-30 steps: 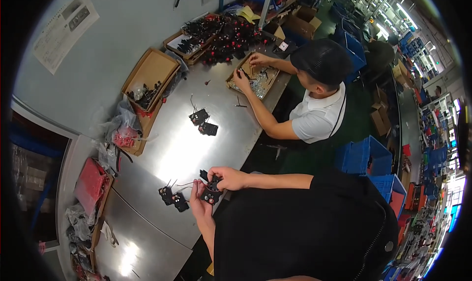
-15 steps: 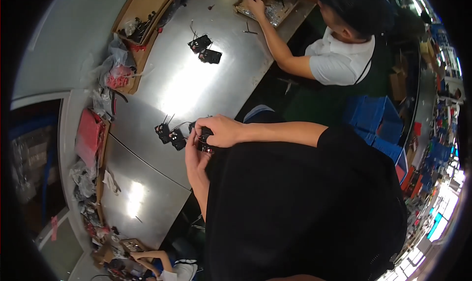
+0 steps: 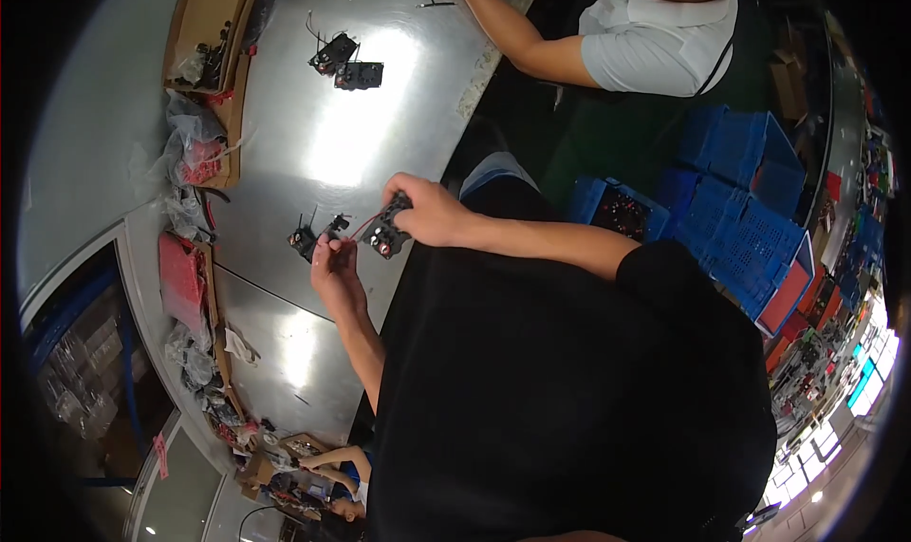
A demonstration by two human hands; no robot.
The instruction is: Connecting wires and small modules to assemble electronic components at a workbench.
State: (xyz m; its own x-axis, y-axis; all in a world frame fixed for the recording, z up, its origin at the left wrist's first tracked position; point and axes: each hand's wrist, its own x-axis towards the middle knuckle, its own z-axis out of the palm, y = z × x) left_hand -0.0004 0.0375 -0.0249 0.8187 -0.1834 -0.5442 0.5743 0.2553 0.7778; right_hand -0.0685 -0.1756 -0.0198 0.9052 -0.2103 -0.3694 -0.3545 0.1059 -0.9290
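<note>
My right hand is closed around a black plastic housing with small metal and reddish parts on it, held over the table's near edge. Thin red wires run from this housing to my left hand, whose fingertips are pinched together on them. Just beyond those fingertips shows a small black part; whether the fingers touch it is hard to tell. Another black housing with thin wires lies on the metal table to the left of my left hand.
Two more wired black housings lie farther up the metal table. Cardboard boxes and plastic bags line the left side. A co-worker in a white shirt sits at the far right; blue crates stand at the right.
My hands have moved apart, the right one lifting the black housing, and wires now show between them. The view has shifted, so the far housings and the co-worker appear higher up.
</note>
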